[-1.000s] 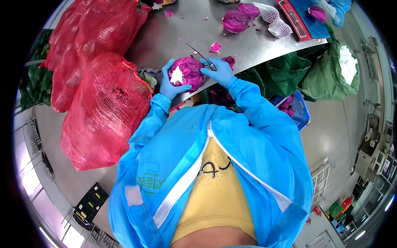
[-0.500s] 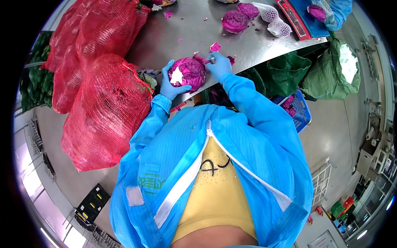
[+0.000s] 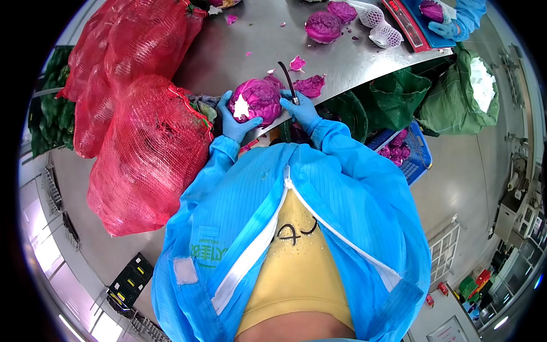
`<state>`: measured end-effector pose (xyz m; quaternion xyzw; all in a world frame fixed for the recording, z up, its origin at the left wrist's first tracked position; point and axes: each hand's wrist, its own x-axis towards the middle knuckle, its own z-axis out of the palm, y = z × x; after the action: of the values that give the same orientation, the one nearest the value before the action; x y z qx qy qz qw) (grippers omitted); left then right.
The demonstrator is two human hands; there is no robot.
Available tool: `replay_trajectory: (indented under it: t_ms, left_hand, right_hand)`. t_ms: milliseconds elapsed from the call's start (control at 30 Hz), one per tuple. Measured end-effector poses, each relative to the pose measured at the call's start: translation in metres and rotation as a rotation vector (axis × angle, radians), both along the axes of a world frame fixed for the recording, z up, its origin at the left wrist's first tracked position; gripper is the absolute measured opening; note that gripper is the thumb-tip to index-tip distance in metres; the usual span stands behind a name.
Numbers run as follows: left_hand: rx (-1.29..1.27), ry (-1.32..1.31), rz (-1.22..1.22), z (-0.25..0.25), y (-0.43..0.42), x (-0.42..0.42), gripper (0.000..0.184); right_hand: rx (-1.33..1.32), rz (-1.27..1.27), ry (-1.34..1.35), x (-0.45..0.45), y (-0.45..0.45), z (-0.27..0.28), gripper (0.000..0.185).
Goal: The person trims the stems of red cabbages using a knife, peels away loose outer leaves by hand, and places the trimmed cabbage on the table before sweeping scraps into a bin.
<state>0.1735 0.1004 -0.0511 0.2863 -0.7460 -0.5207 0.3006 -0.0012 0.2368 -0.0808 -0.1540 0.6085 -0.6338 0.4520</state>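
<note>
A red cabbage [image 3: 263, 102] with a pale cut patch sits at the near edge of the steel table [image 3: 228, 62]. My gloved left hand [image 3: 235, 123] grips its left side and underside. At the cabbage's right side, my gloved right hand [image 3: 303, 110] is closed around a thin, dark, curved knife [image 3: 286, 78], its blade pointing up and away from me. Those fingers also come close to the cabbage; whether they touch it I cannot tell. A loose purple leaf [image 3: 310, 86] lies just beyond this hand, with a smaller leaf scrap [image 3: 297, 63] behind it.
Big red mesh sacks [image 3: 148, 154] crowd the left. Farther back are more cabbages [image 3: 323, 27], white foam nets [image 3: 386, 37] and a red scale [image 3: 405, 25], where a co-worker's gloved hand [image 3: 444, 28] holds a cabbage. Green bags [image 3: 393, 97] and a blue crate [image 3: 417, 153] stand right.
My right hand has turned and lowered slightly, bringing the knife blade into view. The larger leaf beyond it is now uncovered. The co-worker's hand has shifted at the scale.
</note>
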Motion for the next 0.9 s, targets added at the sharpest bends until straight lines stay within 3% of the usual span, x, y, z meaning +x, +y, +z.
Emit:
replay_trajectory:
  t_ms: [67, 133, 367, 433, 500, 600, 633, 700, 767, 833, 867, 900]
  left_hand:
    - [0.137, -0.041, 0.053, 0.026, 0.019, -0.002, 0.108]
    - [0.164, -0.014, 0.115, 0.017, 0.026, -0.004, 0.109]
    - [0.437, -0.055, 0.402, 0.037, 0.03, -0.025, 0.114]
    - [0.523, -0.001, 0.407, 0.039, 0.032, -0.024, 0.113]
    - [0.501, -0.022, 0.417, 0.034, 0.027, -0.02, 0.11]
    - [0.971, 0.112, 0.329, 0.046, 0.027, -0.012, 0.088]
    - [0.973, 0.107, 0.324, 0.033, 0.023, -0.007, 0.088]
    - [1.384, 0.231, 0.128, -0.004, 0.011, 0.001, 0.078]
    - [1.324, 0.172, 0.122, 0.016, 0.018, -0.006, 0.074]
    - [1.057, 0.207, 0.04, 0.031, 0.02, -0.014, 0.079]
    - [1.058, 0.207, 0.038, 0.033, 0.019, -0.016, 0.079]
    - [0.836, 0.133, 0.033, 0.033, 0.016, -0.019, 0.086]
  right_hand:
    - [-0.001, 0.009, -0.099, 0.0, 0.001, 0.0, 0.041]
    - [-0.004, 0.017, -0.193, -0.003, 0.001, 0.007, 0.04]
    - [0.092, 0.069, 0.071, -0.004, -0.011, 0.018, 0.035]
    - [0.211, -0.017, 0.906, 0.001, -0.017, 0.016, 0.028]
    - [0.347, -0.086, 0.631, -0.008, -0.021, 0.013, 0.026]
    - [0.304, -0.183, 0.444, -0.02, -0.012, -0.004, 0.025]
    - [0.318, -0.222, 0.38, -0.023, -0.007, -0.006, 0.025]
    - [0.409, -0.254, 0.472, -0.032, 0.012, 0.004, 0.026]
    - [0.444, -0.335, 0.439, -0.05, 0.035, -0.031, 0.026]
    - [0.572, -0.343, 0.472, -0.062, 0.068, -0.024, 0.03]
    - [0.556, -0.314, 0.562, -0.062, 0.083, -0.015, 0.033]
    - [0.538, -0.283, 0.652, -0.059, 0.097, -0.003, 0.037]
